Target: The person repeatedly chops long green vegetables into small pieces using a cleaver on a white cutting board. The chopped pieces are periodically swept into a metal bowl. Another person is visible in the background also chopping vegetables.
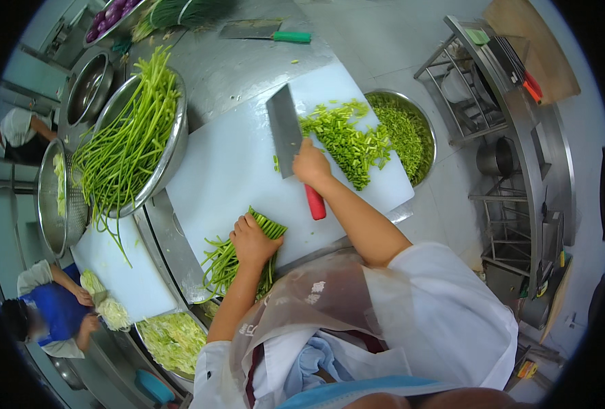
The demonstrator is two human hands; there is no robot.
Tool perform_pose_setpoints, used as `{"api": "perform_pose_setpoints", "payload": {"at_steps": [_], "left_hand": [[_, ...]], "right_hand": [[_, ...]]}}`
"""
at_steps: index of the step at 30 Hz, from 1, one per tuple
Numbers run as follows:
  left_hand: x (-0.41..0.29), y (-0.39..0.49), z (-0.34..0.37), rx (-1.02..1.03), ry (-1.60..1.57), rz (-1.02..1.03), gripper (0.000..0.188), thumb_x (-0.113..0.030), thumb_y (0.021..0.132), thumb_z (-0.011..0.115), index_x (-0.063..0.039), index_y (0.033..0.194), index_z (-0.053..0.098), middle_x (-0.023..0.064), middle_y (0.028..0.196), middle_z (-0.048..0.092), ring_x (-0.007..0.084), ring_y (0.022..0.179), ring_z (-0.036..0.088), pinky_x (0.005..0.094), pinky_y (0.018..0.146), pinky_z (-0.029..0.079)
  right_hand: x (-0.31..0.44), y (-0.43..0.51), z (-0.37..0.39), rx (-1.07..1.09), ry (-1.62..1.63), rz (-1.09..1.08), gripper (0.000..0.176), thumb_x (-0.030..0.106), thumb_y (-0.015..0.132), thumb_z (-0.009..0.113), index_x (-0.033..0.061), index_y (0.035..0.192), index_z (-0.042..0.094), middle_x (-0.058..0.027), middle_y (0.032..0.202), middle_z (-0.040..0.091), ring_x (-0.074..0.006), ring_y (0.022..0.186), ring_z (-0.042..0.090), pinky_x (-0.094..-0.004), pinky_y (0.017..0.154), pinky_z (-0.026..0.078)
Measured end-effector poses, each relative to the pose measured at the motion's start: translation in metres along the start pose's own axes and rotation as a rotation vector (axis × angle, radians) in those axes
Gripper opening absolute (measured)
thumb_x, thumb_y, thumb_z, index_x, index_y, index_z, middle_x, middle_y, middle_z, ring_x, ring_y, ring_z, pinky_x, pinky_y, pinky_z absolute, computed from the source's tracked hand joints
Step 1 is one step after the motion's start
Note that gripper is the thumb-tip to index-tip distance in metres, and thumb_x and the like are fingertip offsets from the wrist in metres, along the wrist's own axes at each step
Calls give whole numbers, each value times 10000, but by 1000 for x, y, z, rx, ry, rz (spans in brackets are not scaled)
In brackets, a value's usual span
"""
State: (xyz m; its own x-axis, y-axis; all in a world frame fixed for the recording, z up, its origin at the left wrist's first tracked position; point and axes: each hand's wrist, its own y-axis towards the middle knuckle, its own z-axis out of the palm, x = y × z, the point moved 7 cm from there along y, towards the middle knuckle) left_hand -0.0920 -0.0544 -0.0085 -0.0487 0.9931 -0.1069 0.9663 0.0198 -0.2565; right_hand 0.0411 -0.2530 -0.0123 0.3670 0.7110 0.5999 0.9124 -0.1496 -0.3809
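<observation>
My left hand grips a bundle of long green garlic scapes near the front edge of the white cutting board. The bundle's even cut ends point up and right from under my fingers. In my right hand is a cleaver with a red handle. Its broad steel blade lies over the board, apart from the bundle. Right of the blade, a pile of short cut pieces spreads towards the board's right edge.
A steel bowl heaped with uncut scapes stands left of the board. Below the right edge, a round container holds cut pieces. A green-handled cleaver lies on the steel table. At left, a co-worker in a blue apron handles cabbage.
</observation>
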Motion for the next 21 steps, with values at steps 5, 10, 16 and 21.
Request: {"api": "perform_pose_setpoints", "payload": {"at_steps": [5, 10, 16, 21], "left_hand": [[-22, 20, -2, 95, 41, 50, 1001, -495, 553, 836, 51, 1278, 412, 193, 1239, 523, 322, 1170, 504, 458, 940, 413], [-53, 46, -10, 25, 71, 157, 915, -478, 552, 835, 34, 1204, 450, 157, 1125, 550, 313, 1070, 544, 463, 884, 436], [-49, 41, -6, 40, 81, 161, 924, -455, 544, 852, 19, 1224, 445, 157, 1153, 547, 313, 1106, 531, 451, 917, 426], [-28, 16, -1, 67, 61, 144, 990, -445, 537, 860, 23, 1282, 405, 183, 1235, 523, 325, 1160, 500, 449, 958, 400]], "right_hand": [[-70, -2, -61, -100, 115, 208, 337, 114, 843, 539, -49, 1127, 456, -277, 1005, 647, -416, 957, 641, -480, 838, 505], [-111, -3, -112, -235, 189, 268, 330, 96, 835, 532, -44, 1127, 472, -287, 984, 649, -440, 924, 641, -485, 818, 511], [-58, -21, -78, -188, 84, -40, 317, 74, 799, 518, -54, 1076, 432, -294, 868, 652, -460, 802, 648, -529, 752, 509], [21, -31, 5, 76, -13, -311, 296, 75, 806, 534, -53, 1064, 465, -257, 845, 662, -428, 789, 665, -525, 702, 523]]}}
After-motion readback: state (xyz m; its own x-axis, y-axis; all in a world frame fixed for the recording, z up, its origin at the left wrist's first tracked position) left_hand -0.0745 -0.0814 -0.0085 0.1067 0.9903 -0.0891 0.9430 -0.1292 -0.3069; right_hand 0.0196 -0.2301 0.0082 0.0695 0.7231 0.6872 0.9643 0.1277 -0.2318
